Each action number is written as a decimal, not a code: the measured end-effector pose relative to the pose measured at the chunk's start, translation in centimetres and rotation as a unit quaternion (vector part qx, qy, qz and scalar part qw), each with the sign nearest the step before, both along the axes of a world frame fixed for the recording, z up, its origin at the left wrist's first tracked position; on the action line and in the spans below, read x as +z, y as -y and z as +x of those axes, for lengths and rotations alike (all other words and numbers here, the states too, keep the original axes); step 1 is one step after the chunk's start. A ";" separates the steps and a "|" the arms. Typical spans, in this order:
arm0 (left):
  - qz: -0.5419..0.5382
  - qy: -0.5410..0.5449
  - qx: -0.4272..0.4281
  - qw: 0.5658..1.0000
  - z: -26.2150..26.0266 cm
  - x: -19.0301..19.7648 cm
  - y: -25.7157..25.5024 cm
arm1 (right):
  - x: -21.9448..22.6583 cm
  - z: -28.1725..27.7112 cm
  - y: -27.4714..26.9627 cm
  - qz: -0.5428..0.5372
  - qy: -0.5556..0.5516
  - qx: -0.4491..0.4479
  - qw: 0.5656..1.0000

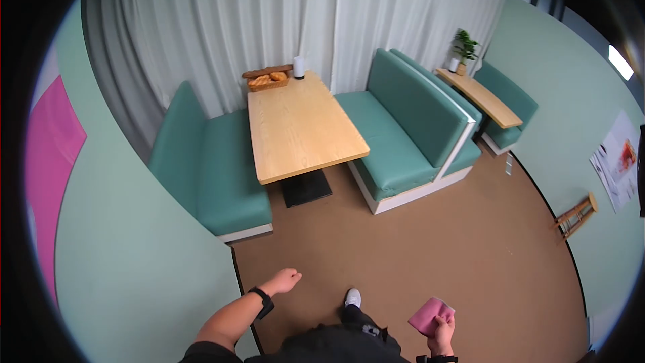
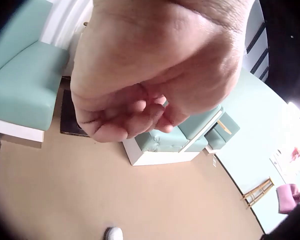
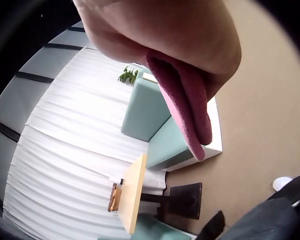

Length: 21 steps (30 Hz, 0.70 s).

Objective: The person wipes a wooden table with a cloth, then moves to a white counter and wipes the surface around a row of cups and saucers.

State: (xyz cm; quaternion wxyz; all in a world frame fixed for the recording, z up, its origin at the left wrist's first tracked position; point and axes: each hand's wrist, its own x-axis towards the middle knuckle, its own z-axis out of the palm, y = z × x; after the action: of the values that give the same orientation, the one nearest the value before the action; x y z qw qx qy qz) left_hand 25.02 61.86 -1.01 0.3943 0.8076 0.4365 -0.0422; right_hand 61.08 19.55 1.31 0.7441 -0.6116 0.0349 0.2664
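A folded pink cloth [image 1: 430, 316] is gripped in my right hand [image 1: 442, 337], low on the right of the head view. In the right wrist view the cloth [image 3: 182, 102] hangs folded from under the hand [image 3: 170, 35], whose fingers are mostly hidden. My left hand [image 1: 283, 281] is held out over the brown floor at the lower left. The left wrist view shows that hand [image 2: 155, 65] with its fingers curled in towards the palm and nothing visible in them.
Ahead stands a wooden table [image 1: 302, 124] with a bread basket [image 1: 269, 82] and a white cylinder [image 1: 299, 68], between green benches [image 1: 232, 168]. Farther right are a second table [image 1: 484, 97] with a plant [image 1: 465, 46], and a wooden stool [image 1: 576, 216] by the wall.
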 end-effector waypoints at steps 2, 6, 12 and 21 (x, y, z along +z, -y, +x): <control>-0.005 0.005 0.004 1.000 1.9 -2.0 -2.2 | -2.0 3.3 -2.9 0.004 -0.005 -0.008 1.000; -0.015 0.005 0.060 0.998 3.7 -2.1 -6.9 | -3.1 9.4 -12.7 0.006 -0.016 0.027 0.999; 0.018 0.038 0.174 0.984 2.6 -3.3 -15.6 | -2.5 14.4 -33.1 -0.006 0.061 0.200 0.978; 0.009 0.054 0.284 0.957 3.2 -5.1 -30.3 | 0.8 12.8 -61.0 -0.092 0.224 0.371 0.896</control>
State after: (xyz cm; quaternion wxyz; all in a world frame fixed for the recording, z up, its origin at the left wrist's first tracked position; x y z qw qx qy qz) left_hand 28.19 92.15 -6.14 0.4061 0.6546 0.6263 0.1195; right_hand 73.92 80.59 2.06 0.5196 -0.6892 -0.3380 0.3752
